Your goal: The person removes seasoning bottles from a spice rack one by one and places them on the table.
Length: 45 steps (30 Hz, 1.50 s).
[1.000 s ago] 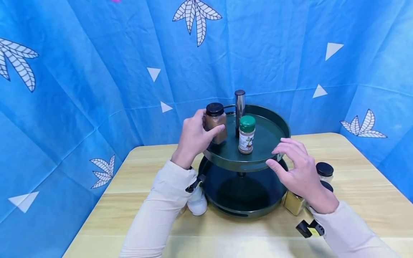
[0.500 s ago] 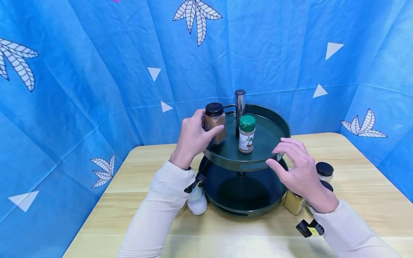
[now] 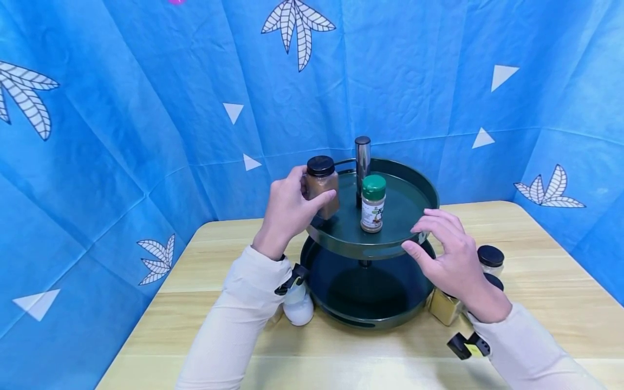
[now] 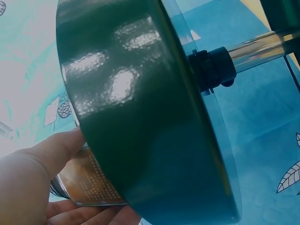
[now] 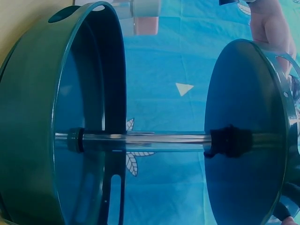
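In the head view my left hand (image 3: pixel 285 211) grips a clear jar of brown powder with a black lid (image 3: pixel 322 181), thumb across its front. The jar is upright at the left side of the dark green upper tray (image 3: pixel 404 197); whether it touches the tray floor is unclear. The left wrist view shows part of that jar (image 4: pixel 89 180) behind the tray's rim. A green-capped spice shaker (image 3: pixel 372 211) stands near the middle of this tray. By the tray's right rim, my right hand (image 3: pixel 450 260) has loosely bent fingers, its thumb apart. I cannot tell whether they touch the rim.
A metal post (image 3: pixel 363 162) rises through the two-tier stand. Beneath sits the lower tray (image 3: pixel 365 292). A white container (image 3: pixel 298 310) is on the wooden table left of it. At the right are a black-lidded jar (image 3: pixel 490 257) and a yellowish jar (image 3: pixel 443 309).
My left hand has shifted slightly left, carrying the brown powder jar a little away from the post. My right hand and the shaker have stayed where they were.
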Available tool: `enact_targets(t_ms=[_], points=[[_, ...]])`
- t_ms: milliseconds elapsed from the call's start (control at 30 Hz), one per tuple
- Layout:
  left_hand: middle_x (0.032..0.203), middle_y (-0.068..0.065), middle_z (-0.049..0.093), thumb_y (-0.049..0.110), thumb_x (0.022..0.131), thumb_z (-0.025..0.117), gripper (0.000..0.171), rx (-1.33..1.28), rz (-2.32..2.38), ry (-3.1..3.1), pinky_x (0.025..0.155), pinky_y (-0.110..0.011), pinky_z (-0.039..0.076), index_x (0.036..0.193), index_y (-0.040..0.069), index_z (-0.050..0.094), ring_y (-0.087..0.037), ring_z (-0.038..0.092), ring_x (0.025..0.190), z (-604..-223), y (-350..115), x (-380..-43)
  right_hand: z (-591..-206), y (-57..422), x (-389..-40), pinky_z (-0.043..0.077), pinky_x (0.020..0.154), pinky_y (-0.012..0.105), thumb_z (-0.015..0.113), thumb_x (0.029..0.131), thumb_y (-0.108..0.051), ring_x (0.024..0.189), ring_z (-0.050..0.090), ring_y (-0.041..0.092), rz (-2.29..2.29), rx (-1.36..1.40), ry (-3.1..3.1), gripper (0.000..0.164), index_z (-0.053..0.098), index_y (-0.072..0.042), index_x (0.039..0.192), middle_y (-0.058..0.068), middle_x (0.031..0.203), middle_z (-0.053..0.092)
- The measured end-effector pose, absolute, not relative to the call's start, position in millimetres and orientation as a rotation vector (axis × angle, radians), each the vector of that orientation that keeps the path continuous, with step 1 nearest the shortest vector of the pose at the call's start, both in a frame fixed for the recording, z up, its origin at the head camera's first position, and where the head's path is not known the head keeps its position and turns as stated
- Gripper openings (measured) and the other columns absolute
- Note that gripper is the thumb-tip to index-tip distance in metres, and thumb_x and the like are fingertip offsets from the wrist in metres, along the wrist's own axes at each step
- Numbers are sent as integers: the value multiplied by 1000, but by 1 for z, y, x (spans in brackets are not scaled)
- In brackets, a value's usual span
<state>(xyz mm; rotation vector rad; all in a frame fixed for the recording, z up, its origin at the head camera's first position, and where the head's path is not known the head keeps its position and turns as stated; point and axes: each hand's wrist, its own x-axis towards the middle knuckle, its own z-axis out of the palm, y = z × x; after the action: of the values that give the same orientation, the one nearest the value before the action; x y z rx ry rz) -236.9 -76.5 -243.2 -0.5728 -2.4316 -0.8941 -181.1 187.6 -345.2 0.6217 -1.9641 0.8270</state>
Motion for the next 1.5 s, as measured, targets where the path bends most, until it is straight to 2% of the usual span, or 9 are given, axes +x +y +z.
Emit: enact_targets(t_ms=[200,667,1033,1500], points=[[104,-18,69,31,83,74,59,-585,-875,-2416,72,-38,60,125,-3,51,-23,66,82,-242,-78,-236,-344,188,-180,46,88,65,79,67,-11,112,54,37,832,610,-1973,26,67,-6,90,16,89,70],[97,-16,69,31,82,74,59,-591,-878,-2398,66,-36,59,125,-2,51,-22,62,76,-240,-82,-232,-345,187,-179,46,87,65,79,68,-13,111,54,37,830,610,-1967,25,67,-6,90,16,89,70],[105,-18,69,31,82,75,61,-582,-879,-2382,76,-40,60,126,-3,51,-25,67,87,-237,-88,-228,-345,188,-179,46,86,66,79,67,-12,112,54,37,830,605,-1975,26,67,-6,90,16,90,70],[102,-19,69,29,80,76,61,-589,-871,-2340,74,-40,60,125,-4,52,-25,67,84,-231,-90,-223,-345,187,-181,46,87,66,79,67,-12,112,54,37,834,615,-1969,26,68,-6,90,16,90,70]])
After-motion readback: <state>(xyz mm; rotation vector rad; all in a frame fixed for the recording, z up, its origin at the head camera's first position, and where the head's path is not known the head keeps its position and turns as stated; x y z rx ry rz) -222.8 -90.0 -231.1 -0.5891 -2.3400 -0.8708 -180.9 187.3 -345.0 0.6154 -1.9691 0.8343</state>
